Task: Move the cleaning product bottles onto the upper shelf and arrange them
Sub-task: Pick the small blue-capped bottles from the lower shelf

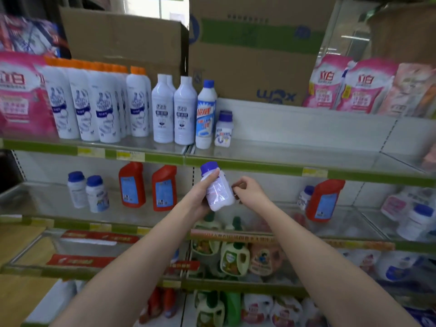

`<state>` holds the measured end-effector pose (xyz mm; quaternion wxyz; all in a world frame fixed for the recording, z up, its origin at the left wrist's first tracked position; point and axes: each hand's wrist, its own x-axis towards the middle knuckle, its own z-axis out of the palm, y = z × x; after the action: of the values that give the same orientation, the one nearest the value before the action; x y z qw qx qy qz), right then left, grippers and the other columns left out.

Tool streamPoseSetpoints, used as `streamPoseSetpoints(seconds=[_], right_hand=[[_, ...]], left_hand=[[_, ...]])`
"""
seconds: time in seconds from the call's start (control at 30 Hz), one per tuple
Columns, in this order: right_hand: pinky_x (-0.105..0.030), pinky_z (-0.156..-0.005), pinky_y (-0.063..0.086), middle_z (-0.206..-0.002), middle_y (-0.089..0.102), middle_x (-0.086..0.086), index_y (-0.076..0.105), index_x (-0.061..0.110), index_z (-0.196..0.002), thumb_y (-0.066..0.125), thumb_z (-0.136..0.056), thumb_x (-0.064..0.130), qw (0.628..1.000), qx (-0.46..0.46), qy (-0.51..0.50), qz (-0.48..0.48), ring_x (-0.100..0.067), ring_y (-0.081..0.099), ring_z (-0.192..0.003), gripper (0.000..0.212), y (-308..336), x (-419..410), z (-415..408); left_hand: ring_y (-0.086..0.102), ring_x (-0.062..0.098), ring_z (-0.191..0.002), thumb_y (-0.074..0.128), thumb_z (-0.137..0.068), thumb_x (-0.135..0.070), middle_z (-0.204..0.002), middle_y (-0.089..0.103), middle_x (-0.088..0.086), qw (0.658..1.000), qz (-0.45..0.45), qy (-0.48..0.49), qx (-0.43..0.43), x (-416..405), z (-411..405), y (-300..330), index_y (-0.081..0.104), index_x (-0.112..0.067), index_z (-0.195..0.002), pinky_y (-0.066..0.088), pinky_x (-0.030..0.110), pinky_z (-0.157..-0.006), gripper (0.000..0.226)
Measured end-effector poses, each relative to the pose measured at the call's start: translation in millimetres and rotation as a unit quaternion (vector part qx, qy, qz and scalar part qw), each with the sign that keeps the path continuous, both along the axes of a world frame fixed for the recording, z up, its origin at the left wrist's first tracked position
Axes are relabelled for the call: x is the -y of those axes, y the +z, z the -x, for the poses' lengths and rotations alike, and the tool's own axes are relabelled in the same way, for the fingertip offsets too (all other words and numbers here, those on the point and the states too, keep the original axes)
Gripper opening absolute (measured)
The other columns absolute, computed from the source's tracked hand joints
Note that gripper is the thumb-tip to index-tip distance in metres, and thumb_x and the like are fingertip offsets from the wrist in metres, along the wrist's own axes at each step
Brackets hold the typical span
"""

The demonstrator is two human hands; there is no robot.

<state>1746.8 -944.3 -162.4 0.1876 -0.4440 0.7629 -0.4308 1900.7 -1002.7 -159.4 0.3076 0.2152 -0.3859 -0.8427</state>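
Note:
My left hand (200, 194) grips a small white bottle with a purple cap (218, 190), tilted, in front of the middle shelf. My right hand (247, 191) hovers just right of that bottle with fingers curled, touching or nearly touching its side. On the upper shelf (283, 166) a matching small bottle (223, 128) stands beside a tall blue-capped bottle (205, 114). Two small purple-capped bottles (87, 193) and two red bottles (147, 186) stand on the middle shelf at the left. Another red bottle (324, 199) and a small bottle (305, 197) stand at the right.
White orange-capped bottles (82, 105) and two white bottles (174, 109) fill the upper shelf's left part. Pink detergent bags (349, 86) lie at the upper right, cardboard boxes (247, 50) behind. Bare shelf surface runs right of the small bottle. Lower shelves hold green and pink jugs (233, 258).

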Motion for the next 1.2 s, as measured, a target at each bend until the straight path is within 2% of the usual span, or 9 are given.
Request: streamPoseSetpoints(seconds=[0.2, 0.33, 0.43, 0.63, 0.73, 0.83, 1.0, 1.1, 1.2], right_hand=[[-0.027, -0.06, 0.048, -0.079, 0.064, -0.005, 0.059, 0.018, -0.085, 0.056, -0.091, 0.004, 0.997, -0.027, -0.025, 0.066, -0.018, 0.063, -0.065, 0.015, 51, 4, 27], [-0.037, -0.074, 0.052, -0.082, 0.063, -0.004, 0.063, 0.019, -0.09, 0.057, -0.09, 0.009, 0.995, -0.033, -0.033, 0.087, -0.027, 0.064, -0.081, 0.012, 68, 6, 53], [-0.031, -0.072, 0.048, -0.082, 0.061, -0.001, 0.063, 0.018, -0.095, 0.057, -0.092, 0.011, 0.994, -0.026, -0.036, 0.102, -0.024, 0.061, -0.081, 0.009, 77, 9, 73], [-0.041, -0.082, 0.056, -0.092, 0.068, -0.006, 0.061, 0.02, -0.088, 0.058, -0.093, 0.009, 0.991, -0.022, -0.043, 0.123, -0.031, 0.069, -0.093, 0.012, 95, 31, 113], [-0.039, -0.08, 0.055, -0.089, 0.068, -0.005, 0.061, 0.02, -0.087, 0.059, -0.091, 0.008, 0.99, -0.042, -0.025, 0.135, -0.03, 0.068, -0.092, 0.013, 97, 44, 134], [-0.036, -0.081, 0.053, -0.082, 0.065, 0.0, 0.057, 0.026, -0.077, 0.061, -0.088, 0.007, 0.989, -0.061, -0.021, 0.133, -0.03, 0.068, -0.089, 0.022, 98, 60, 156], [-0.032, -0.081, 0.051, -0.086, 0.065, 0.0, 0.061, 0.02, -0.088, 0.062, -0.091, 0.012, 0.992, -0.072, 0.013, 0.105, -0.026, 0.067, -0.09, 0.008, 92, 85, 188], [-0.03, -0.078, 0.051, -0.086, 0.066, 0.0, 0.062, 0.02, -0.089, 0.063, -0.09, 0.013, 0.993, -0.07, 0.024, 0.089, -0.026, 0.067, -0.09, 0.007, 87, 98, 205], [-0.034, -0.08, 0.054, -0.092, 0.068, -0.002, 0.062, 0.021, -0.089, 0.063, -0.09, 0.014, 0.994, -0.067, 0.036, 0.079, -0.027, 0.068, -0.092, 0.007, 86, 108, 219]], left_hand=[[0.07, 0.023, -0.083, 0.06, -0.096, -0.031, -0.092, 0.072, 0.008, 0.998, 0.053, 0.001, -0.023, 24, 22, 57, 0.065, -0.01, -0.11, 0.056, 0.038, -0.079, 0.026], [0.072, 0.023, -0.087, 0.069, -0.089, -0.023, -0.097, 0.073, 0.008, 0.991, 0.134, -0.006, -0.002, 34, 47, 87, 0.068, -0.011, -0.105, 0.059, 0.039, -0.08, 0.02], [0.075, 0.027, -0.088, 0.08, -0.081, -0.019, -0.102, 0.074, 0.014, 0.978, 0.203, 0.029, 0.046, 39, 70, 104, 0.067, -0.006, -0.11, 0.061, 0.042, -0.078, 0.034], [0.074, 0.027, -0.09, 0.09, -0.069, -0.022, -0.111, 0.069, 0.012, 0.953, 0.265, 0.089, 0.114, 52, 123, 121, 0.048, -0.013, -0.126, 0.062, 0.044, -0.078, 0.071], [0.074, 0.027, -0.093, 0.093, -0.063, -0.037, -0.116, 0.066, 0.012, 0.95, 0.261, 0.121, 0.121, 64, 148, 124, 0.044, -0.017, -0.13, 0.062, 0.047, -0.08, 0.086], [0.071, 0.026, -0.102, 0.087, -0.051, -0.068, -0.121, 0.067, 0.009, 0.945, 0.261, 0.128, 0.15, 77, 168, 127, 0.048, -0.02, -0.133, 0.059, 0.048, -0.091, 0.103], [0.064, 0.026, -0.108, 0.079, -0.051, -0.078, -0.123, 0.059, 0.007, 0.883, 0.356, 0.147, 0.269, 108, 200, 119, 0.05, -0.024, -0.126, 0.057, 0.048, -0.094, 0.097], [0.06, 0.027, -0.113, 0.084, -0.073, -0.047, -0.124, 0.056, 0.008, 0.89, 0.333, 0.128, 0.284, 116, 213, 123, 0.044, -0.021, -0.134, 0.054, 0.047, -0.099, 0.077], [0.061, 0.03, -0.111, 0.076, -0.088, -0.023, -0.125, 0.053, 0.011, 0.89, 0.337, 0.031, 0.306, 123, 218, 136, 0.044, -0.028, -0.137, 0.056, 0.044, -0.094, 0.058]])
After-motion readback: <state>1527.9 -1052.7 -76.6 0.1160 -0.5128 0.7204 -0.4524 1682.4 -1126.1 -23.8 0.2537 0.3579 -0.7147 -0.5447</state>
